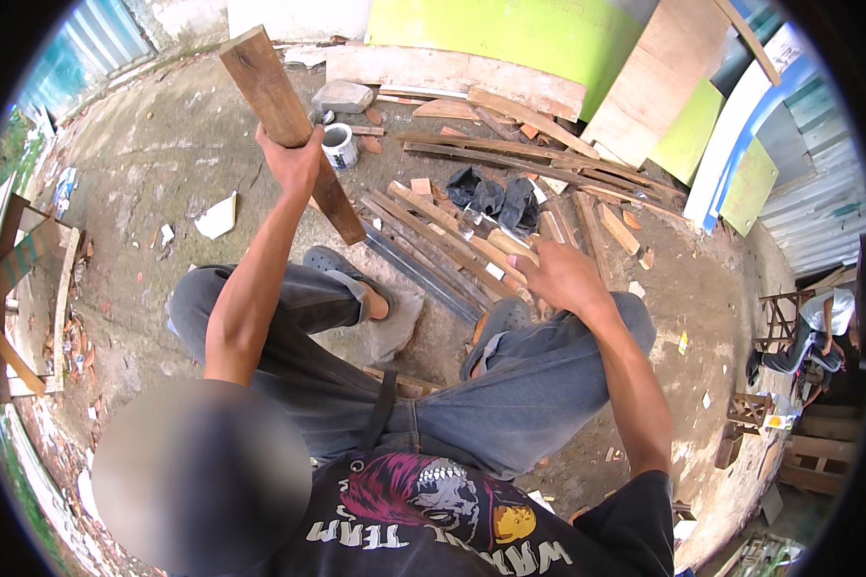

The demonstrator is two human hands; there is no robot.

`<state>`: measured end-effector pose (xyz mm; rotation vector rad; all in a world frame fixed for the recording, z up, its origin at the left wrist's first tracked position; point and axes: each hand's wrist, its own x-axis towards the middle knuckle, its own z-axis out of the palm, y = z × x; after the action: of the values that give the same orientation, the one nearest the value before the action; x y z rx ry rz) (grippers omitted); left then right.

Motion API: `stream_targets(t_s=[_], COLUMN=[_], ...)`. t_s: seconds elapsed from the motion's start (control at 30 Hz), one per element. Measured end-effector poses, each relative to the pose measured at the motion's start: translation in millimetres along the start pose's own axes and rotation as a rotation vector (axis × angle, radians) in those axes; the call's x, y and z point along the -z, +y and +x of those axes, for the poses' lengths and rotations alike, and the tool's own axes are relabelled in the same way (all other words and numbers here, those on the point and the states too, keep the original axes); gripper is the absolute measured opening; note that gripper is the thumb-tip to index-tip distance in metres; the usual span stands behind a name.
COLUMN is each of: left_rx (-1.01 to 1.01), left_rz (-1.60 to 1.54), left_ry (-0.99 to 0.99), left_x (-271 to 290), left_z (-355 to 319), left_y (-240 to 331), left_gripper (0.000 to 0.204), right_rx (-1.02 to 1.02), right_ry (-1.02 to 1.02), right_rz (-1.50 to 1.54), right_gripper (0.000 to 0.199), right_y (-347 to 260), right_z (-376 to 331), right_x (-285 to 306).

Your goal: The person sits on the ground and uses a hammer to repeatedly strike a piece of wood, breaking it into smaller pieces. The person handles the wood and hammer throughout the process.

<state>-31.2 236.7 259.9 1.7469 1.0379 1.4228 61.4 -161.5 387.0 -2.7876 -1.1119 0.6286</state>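
My left hand (293,159) is wrapped round a short brown wooden board (265,87), raised and slanting from upper left to lower right. The board's lower end hangs above the ground near my left foot. Beside my right knee, my right hand (563,276) hovers over or rests near a pile of wooden strips (443,240), its fingers loosely apart with nothing seen in them. A dark metal bar (423,279) lies along the near side of that pile. Just right of the held board stands a white paint can (339,146).
Long battens (539,154) and a crumpled black cloth (496,197) lie ahead. Plywood sheets (659,82) lean at the back right. A grey stone (342,96) sits behind the can. Another person (818,332) bends over at the far right, beside wooden stools.
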Motion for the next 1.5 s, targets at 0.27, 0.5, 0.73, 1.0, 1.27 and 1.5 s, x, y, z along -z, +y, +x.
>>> stream_targets(t_s=[0.27, 0.5, 0.73, 1.0, 1.27, 1.5], left_rx=[0.022, 0.143, 0.279, 0.181, 0.092, 0.062], left_rz=[0.008, 0.036, -0.03, -0.085, -0.081, 0.007], left_ry=[-0.072, -0.113, 0.005, 0.252, 0.371, 0.458], left_x=[14.5, 35.4, 64.9, 74.1, 67.0, 146.8], left_z=[-9.3, -44.2, -35.5, 12.7, -6.9, -24.1], left_y=[-15.1, -47.0, -69.7, -98.7, -82.1, -70.0], left_gripper=[0.092, 0.089, 0.077, 0.072, 0.056, 0.05], right_rx=[0.065, 0.273, 0.421, 0.388, 0.259, 0.308], right_ry=[-0.031, -0.062, -0.048, -0.096, -0.261, -0.261], right_rz=[0.102, 0.003, 0.043, -0.029, -0.112, -0.206], right_gripper=[0.053, 0.036, 0.041, 0.042, 0.041, 0.043], right_y=[-39.9, -80.6, -111.7, -107.4, -95.2, -99.2], right_z=[28.8, 82.8, 131.8, 137.4, 154.4, 152.5], right_x=[-6.2, -19.0, -34.6, -40.5, -53.4, -66.0])
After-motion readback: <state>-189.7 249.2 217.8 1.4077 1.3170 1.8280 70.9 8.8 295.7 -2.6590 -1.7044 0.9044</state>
